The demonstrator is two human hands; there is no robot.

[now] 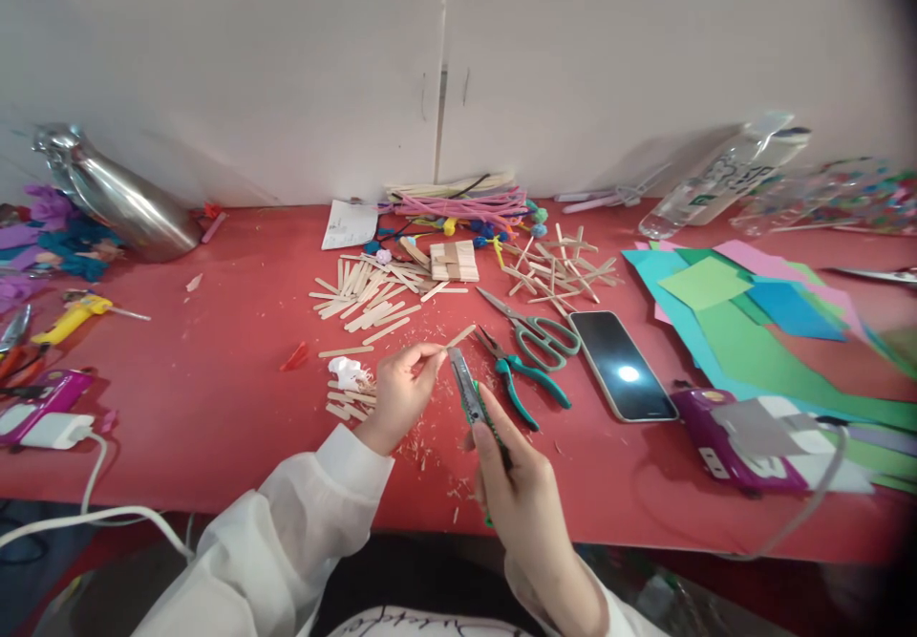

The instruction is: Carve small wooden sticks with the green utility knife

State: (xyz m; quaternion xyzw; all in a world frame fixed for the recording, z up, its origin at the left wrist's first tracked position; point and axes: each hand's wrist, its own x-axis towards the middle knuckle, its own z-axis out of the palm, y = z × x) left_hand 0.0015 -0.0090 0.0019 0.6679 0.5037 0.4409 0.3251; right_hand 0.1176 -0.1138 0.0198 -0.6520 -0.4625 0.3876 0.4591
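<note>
My left hand (407, 391) pinches a wooden craft stick (460, 336), whose free end points up and to the right. In my right hand (517, 473) is a utility knife (469, 391), its blade end close to the stick near my left fingertips. Whether the blade touches the wood I cannot tell. Wood shavings (422, 451) are scattered on the red table below my hands. Beside my left wrist lie several craft sticks (344, 412) and a crumpled white tissue (349, 373). More loose sticks (369, 293) are spread farther back, near a banded stick bundle (454, 262).
Right of my hands lie teal-handled pliers (526, 379), scissors (541, 336) and a phone (623, 367). Coloured paper (759, 331), a purple power strip (737, 441) and a water bottle (716, 179) are farther right. At left stand a steel jug (133, 198) and a yellow glue gun (75, 317).
</note>
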